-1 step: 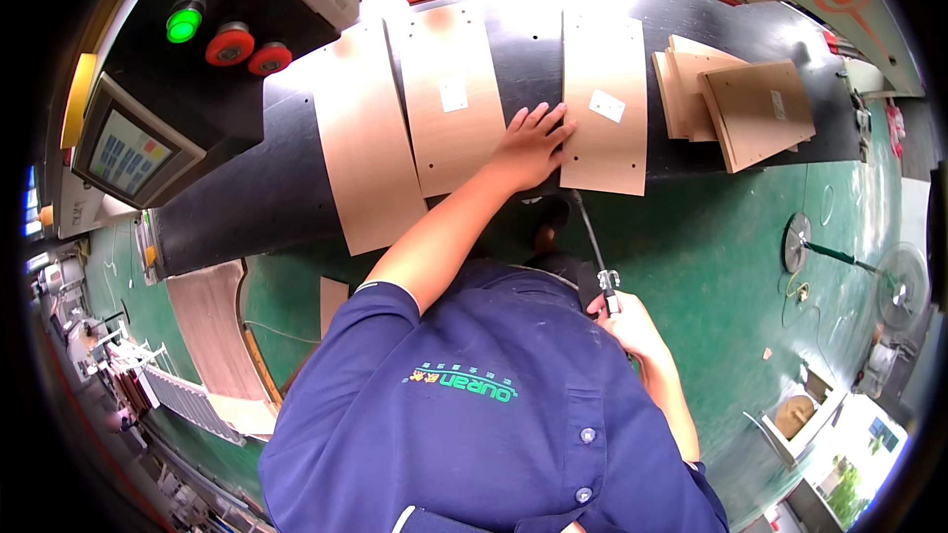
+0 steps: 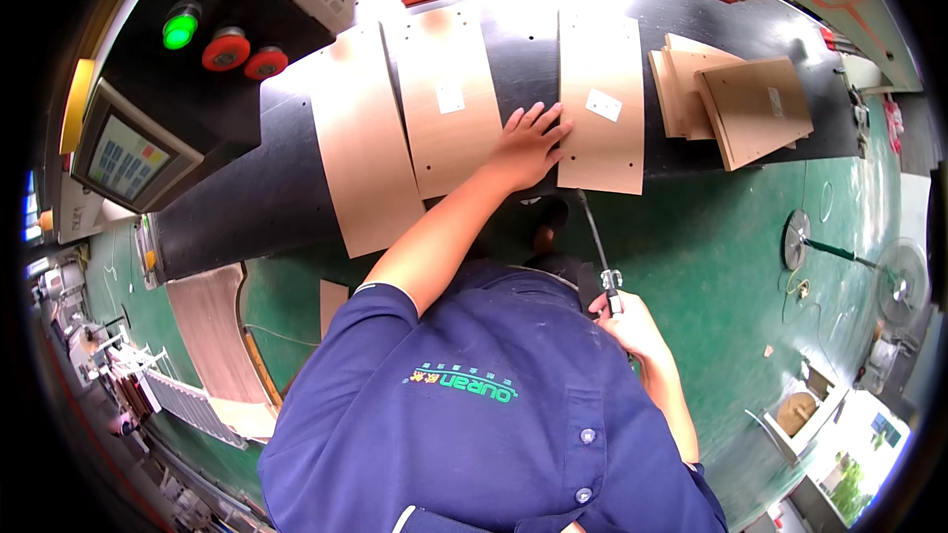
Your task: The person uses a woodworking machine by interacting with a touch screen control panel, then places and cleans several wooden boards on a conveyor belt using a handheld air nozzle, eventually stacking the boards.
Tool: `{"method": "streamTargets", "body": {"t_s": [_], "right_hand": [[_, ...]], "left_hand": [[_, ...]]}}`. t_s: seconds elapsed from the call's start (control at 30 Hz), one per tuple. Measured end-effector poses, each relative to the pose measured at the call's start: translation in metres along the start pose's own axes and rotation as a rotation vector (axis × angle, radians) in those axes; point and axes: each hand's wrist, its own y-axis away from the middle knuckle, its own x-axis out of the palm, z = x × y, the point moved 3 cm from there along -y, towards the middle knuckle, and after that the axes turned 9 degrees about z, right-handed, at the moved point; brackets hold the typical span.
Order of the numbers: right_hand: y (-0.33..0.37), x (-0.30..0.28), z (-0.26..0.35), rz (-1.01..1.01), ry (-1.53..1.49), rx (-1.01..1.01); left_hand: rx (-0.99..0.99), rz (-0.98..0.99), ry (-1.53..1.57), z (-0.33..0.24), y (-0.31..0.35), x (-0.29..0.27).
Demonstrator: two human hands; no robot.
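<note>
My left hand (image 2: 528,148) lies with fingers spread over the dark worktable, its fingertips at the left edge of a light wood-coloured panel (image 2: 599,153). That panel has small holes and a white label (image 2: 603,106). Low in front of my body, my right hand (image 2: 632,324) is closed round the handle of an air blow gun (image 2: 612,286). Its long thin nozzle points up toward the panel's near edge. To the left of my left hand lie two more panels, a labelled one (image 2: 449,143) and a longer plain one (image 2: 360,158) reaching past the table's near edge.
Several stacked panels (image 2: 755,114) sit at the table's (image 2: 247,188) right end. At left stands a control box with a green light (image 2: 181,30), red buttons (image 2: 226,49) and a screen (image 2: 128,153). A curved board (image 2: 209,326) leans lower left; a round-based stand (image 2: 798,240) is at right.
The blow gun and my right hand have shifted very slightly to the right. My left hand stays in place at the panel's edge.
</note>
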Motion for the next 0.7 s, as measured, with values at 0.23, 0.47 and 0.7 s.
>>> {"method": "streamTargets", "body": {"t_s": [0.23,0.47,0.7], "right_hand": [[-0.005,-0.021,0.021,-0.167,-0.214,-0.060],[-0.056,-0.077,0.059,-0.560,0.124,-0.198],[-0.138,-0.117,0.115,-0.697,0.659,-0.095]], "left_hand": [[0.009,-0.031,-0.001,-0.002,0.006,-0.004],[-0.524,-0.266,0.021,0.057,0.084,-0.012],[-0.876,-0.219,-0.107,0.119,0.197,-0.036]]}}
